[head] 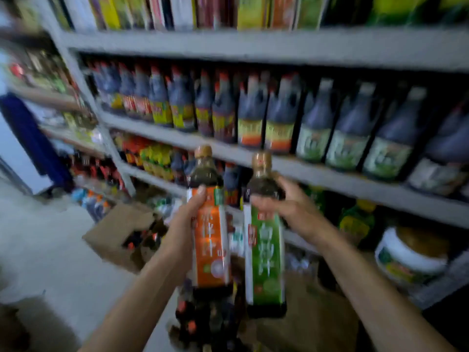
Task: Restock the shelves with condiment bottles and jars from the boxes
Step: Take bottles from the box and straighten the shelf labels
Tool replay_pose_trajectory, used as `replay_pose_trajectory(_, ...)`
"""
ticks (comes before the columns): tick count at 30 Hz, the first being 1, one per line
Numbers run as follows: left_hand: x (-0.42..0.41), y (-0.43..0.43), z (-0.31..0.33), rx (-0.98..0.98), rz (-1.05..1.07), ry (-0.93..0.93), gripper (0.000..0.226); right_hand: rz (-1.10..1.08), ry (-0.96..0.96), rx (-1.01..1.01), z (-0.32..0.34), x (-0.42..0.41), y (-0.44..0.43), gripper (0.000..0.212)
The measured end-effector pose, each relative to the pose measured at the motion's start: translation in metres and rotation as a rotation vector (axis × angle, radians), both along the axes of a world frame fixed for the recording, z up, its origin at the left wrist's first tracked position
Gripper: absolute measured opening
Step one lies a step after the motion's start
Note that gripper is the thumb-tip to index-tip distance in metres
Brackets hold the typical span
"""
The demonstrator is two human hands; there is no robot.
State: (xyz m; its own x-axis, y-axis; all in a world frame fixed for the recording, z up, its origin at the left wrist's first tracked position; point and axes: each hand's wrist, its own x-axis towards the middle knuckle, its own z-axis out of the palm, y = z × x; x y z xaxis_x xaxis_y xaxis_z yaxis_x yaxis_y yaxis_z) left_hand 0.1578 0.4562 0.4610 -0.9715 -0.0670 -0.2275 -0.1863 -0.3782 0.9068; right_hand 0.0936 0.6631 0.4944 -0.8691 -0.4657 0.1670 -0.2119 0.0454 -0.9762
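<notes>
My left hand (189,214) grips a dark bottle with an orange label (209,240) and a brown cap, held upright. My right hand (286,204) grips a second dark bottle with a green label (265,260), also upright, close beside the first. Both bottles hang in front of the grey shelf unit (317,174), below its row of dark sauce bottles (253,115). An open cardboard box (111,232) with dark bottles inside stands on the floor to the left. Another box of bottles (312,323) lies under my arms. The picture is motion-blurred.
Top shelf holds flat coloured packets (177,11). Lower shelves carry more bottles and a white-rimmed jar (411,252) at the right. A second shelf rack (50,97) and a blue upright panel (33,138) stand at the left. Pale floor (50,237) spreads at the lower left.
</notes>
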Motion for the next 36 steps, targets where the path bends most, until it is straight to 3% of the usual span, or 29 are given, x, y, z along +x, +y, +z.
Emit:
replay_pose_trajectory(4, -0.035, 0.007, 0.153, -0.103, -0.009, 0.118, 0.058, 0.018, -0.025, 0.046, 0.130, -0.013, 0.014, 0.048)
replay_pose_trajectory(8, -0.058, 0.021, 0.286, -0.134, 0.000, 0.194, 0.057, 0.028, -0.015, 0.080, 0.248, -0.022, 0.024, 0.046)
replay_pose_trajectory(14, -0.091, 0.025, 0.399, -0.209, -0.017, 0.244, 0.053, -0.018, 0.012, 0.092, 0.374, -0.052, 0.031, 0.051)
replay_pose_trajectory(18, -0.116, 0.013, 0.424, -0.213, 0.004, 0.279, 0.045, -0.125, 0.021, 0.031, 0.412, -0.090, 0.035, 0.057)
replay_pose_trajectory(24, -0.144, -0.018, 0.434, -0.154, 0.004, 0.248, 0.080, -0.422, 0.192, 0.158, 0.430, -0.139, 0.027, 0.054)
replay_pose_trajectory(27, -0.163, -0.034, 0.438, -0.138, -0.029, 0.236, 0.072, -0.507, 0.241, 0.234, 0.425, -0.158, 0.022, 0.054)
replay_pose_trajectory(32, -0.197, -0.058, 0.436, -0.158, -0.163, 0.248, 0.058, -0.640, 0.167, 0.225, 0.412, -0.185, 0.009, 0.055)
replay_pose_trajectory(36, -0.216, -0.073, 0.424, -0.142, -0.232, 0.258, 0.035, -0.719, 0.141, 0.227, 0.396, -0.198, 0.001, 0.051)
